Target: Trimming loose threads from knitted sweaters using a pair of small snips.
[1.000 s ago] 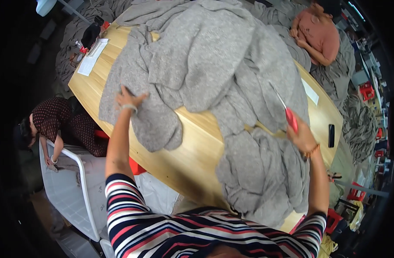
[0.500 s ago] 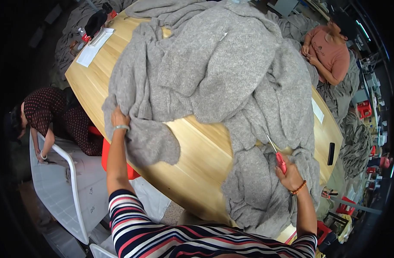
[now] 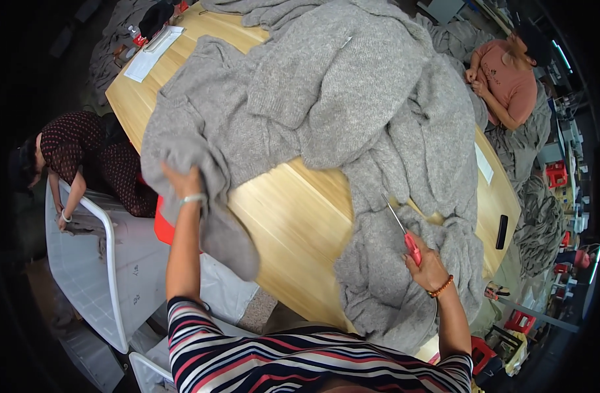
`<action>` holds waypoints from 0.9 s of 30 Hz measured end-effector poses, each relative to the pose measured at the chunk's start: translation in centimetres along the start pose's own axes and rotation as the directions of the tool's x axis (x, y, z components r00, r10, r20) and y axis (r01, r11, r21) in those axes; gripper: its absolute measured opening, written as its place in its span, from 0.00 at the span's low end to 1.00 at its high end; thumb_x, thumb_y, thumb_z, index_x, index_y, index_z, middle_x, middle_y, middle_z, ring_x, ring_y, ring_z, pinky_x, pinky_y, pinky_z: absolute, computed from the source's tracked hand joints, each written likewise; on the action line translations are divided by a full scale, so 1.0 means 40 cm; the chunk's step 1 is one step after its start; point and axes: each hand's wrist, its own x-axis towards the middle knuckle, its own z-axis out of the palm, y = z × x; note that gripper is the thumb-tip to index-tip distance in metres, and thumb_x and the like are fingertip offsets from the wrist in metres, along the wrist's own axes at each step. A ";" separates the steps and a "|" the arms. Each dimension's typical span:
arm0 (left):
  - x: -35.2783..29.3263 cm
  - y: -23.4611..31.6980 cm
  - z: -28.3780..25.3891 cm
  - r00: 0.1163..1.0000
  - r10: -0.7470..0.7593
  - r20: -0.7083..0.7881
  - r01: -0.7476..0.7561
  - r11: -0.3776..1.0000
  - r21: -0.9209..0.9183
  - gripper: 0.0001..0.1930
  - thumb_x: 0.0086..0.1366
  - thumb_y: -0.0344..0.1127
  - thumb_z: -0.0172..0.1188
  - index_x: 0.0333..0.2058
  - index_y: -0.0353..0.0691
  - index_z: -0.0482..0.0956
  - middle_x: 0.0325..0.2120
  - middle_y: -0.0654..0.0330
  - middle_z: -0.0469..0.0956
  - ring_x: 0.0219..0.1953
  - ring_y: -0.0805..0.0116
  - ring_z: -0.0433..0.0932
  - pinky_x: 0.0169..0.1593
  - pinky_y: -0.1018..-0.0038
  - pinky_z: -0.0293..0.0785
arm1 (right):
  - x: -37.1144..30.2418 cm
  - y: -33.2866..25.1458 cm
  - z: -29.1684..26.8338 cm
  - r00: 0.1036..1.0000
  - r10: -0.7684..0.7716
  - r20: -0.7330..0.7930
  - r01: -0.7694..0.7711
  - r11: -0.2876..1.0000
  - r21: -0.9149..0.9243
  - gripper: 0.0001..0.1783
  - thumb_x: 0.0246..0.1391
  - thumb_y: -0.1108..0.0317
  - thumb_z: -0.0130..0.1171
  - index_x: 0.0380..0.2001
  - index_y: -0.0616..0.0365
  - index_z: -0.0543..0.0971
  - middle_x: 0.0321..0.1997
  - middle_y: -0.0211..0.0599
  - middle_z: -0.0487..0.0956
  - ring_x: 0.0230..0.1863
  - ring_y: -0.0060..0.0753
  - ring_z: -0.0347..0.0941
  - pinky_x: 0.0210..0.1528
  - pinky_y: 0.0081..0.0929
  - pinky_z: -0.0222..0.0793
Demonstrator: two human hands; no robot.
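Hands grip: left [image 3: 182,180] bunches grey knit [image 3: 326,98] at table edge [image 3: 273,288], right [image 3: 427,265] holds red scissors [image 3: 408,239].

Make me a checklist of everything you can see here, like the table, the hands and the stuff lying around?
Surface: wooden table, mostly covered, bare in the middle near the person.
Job's things: big grey knitted cloth spread over the table and hanging off its near edge; red-handled scissors.
Clutter: white papers at the far left corner, a paper slip and a dark flat object at the right edge.
Hands: left hand grips a bunch of the cloth; right hand holds the scissors over the cloth.
Cables: nothing seen.
Surroundings: two seated people, a white plastic bin at left, more grey cloth piles beyond the table.
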 end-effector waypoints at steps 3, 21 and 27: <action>-0.020 0.258 0.173 0.966 -0.099 0.237 0.082 0.993 0.081 0.64 0.47 0.52 0.75 0.71 0.35 0.38 0.66 0.34 0.54 0.69 0.42 0.54 0.71 0.56 0.50 | -0.016 -0.003 0.005 0.999 -0.039 -0.034 0.038 0.999 -0.036 0.33 0.55 0.74 0.57 0.65 0.58 0.64 0.47 0.62 0.79 0.50 0.62 0.77 0.52 0.39 0.72; -0.153 0.130 -0.260 0.904 0.131 0.408 0.074 0.891 -0.448 0.37 0.52 0.26 0.62 0.62 0.28 0.61 0.57 0.47 0.71 0.58 0.56 0.72 0.62 0.69 0.65 | -0.220 0.082 0.035 1.000 0.002 0.017 -0.002 0.999 0.038 0.33 0.56 0.73 0.58 0.65 0.58 0.63 0.46 0.62 0.78 0.50 0.64 0.76 0.51 0.39 0.72; -0.503 0.613 -0.489 0.835 0.171 0.523 0.227 0.759 -0.610 0.31 0.57 0.20 0.56 0.62 0.32 0.63 0.51 0.53 0.75 0.53 0.64 0.75 0.60 0.70 0.67 | -0.357 0.122 0.041 0.975 -0.195 -0.105 0.207 0.971 0.121 0.31 0.57 0.71 0.60 0.63 0.62 0.66 0.48 0.58 0.79 0.51 0.54 0.77 0.54 0.35 0.70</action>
